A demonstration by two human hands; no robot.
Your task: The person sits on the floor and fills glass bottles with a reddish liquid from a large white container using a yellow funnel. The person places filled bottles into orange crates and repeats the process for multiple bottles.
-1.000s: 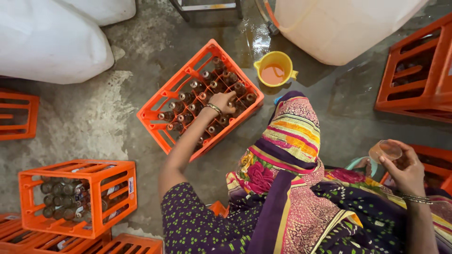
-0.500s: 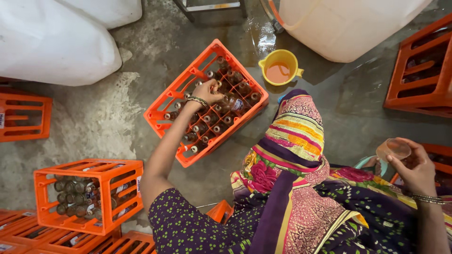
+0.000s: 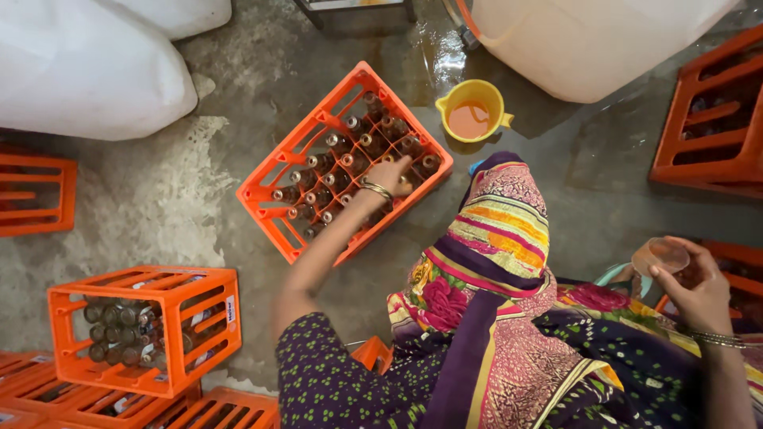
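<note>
wet concrete floor (image 3: 199, 199); left hand (image 3: 387, 175) grip seemingly closed on bottle (image 3: 405, 184) in orange crate (image 3: 270, 187); right hand (image 3: 693, 280) holds cup (image 3: 658, 256)

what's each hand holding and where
Right hand holds a small cup by its side. Left hand rests on bottles in the crate; grip unclear.

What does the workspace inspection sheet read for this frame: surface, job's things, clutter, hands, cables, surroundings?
Surface: wet concrete floor.
Job's things: orange crate with brown bottles in its cells; small cup.
Clutter: yellow jug with orange liquid; second crate lying on its side, bottles inside.
Hands: left hand among the bottles; right hand holds the cup.
Cables: nothing seen.
Surroundings: white sacks, large pale container, more orange crates.
</note>
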